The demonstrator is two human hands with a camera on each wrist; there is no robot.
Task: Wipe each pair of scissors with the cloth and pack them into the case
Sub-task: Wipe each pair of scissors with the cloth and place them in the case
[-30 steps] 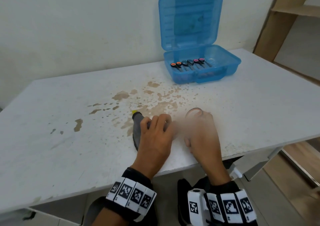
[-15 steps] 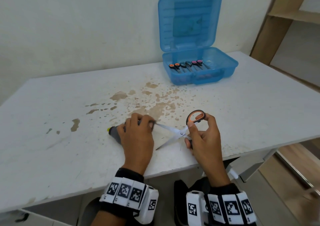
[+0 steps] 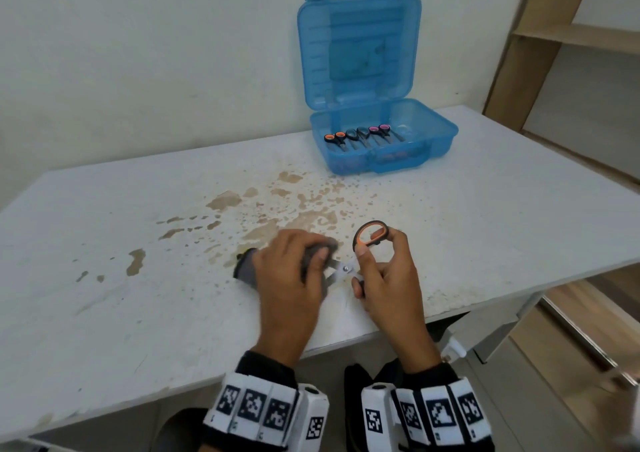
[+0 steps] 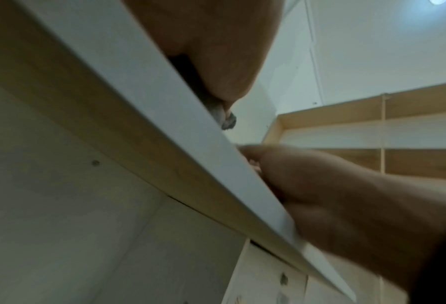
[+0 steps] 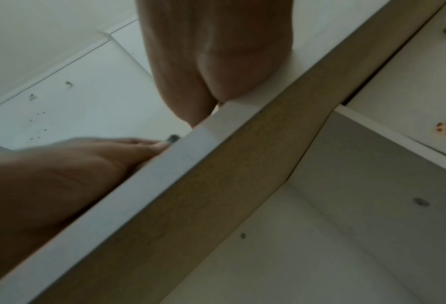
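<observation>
Low in the centre of the head view, the right hand (image 3: 388, 278) holds an orange-and-black-handled pair of steel scissors (image 3: 360, 254) by the handles: the upper loop is pinched between thumb and fingertip, while the lower handle disappears into the curled fingers. Just to its left, the left hand (image 3: 294, 275) is closed around a soft grey cloth (image 3: 247, 271), bunched over the blades so that only the pivot screw and a short bit of metal show between the two hands.

The scissors look light and rigid, with slick, sharp-edged blades (they appear to be spread apart). The plastic loops are the safe place to hold them, and the cloth should stay folded between fingers and steel. Being limp, the cloth should mould around each blade.

At the upper right of centre, the translucent blue plastic case (image 3: 446, 139) stands open on the stained white desk (image 3: 104, 278), well apart from the hands. Three more pairs of scissors (image 3: 360, 136) lie in a row inside it. Both wrist views show mostly the desk's underside.
</observation>
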